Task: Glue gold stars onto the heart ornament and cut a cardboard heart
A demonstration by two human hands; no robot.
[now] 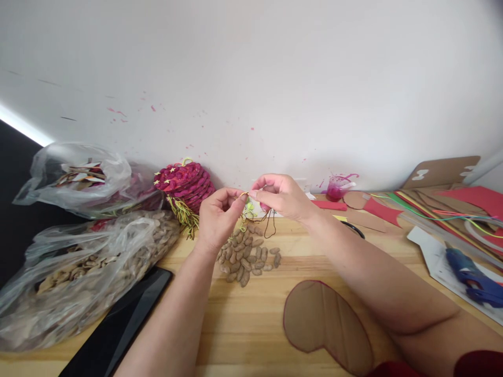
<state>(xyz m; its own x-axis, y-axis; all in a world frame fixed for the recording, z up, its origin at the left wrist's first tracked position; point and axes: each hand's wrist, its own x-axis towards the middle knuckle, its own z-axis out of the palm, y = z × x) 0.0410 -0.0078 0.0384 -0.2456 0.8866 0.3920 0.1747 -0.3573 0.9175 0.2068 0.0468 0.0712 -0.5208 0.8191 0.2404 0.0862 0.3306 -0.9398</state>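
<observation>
My left hand point(217, 217) and my right hand point(281, 196) meet above the wooden table point(243, 324), both pinching a thin yellow-green thread point(248, 209) between fingertips. A dark loop of thread point(270, 226) hangs below my right hand. Under the hands lies a small pile of tan seeds point(245, 255). What the fingertips pinch besides thread is too small to tell.
A red seed-covered ornament with yellow fringe point(184, 183) leans on the white wall. Two plastic bags, one of seeds point(86, 267) and one of scraps point(80, 178), sit left. A dark tablet point(129, 314), cardboard cutout point(326, 324), blue glue gun point(473, 277), red paper and cords point(444, 209) lie about.
</observation>
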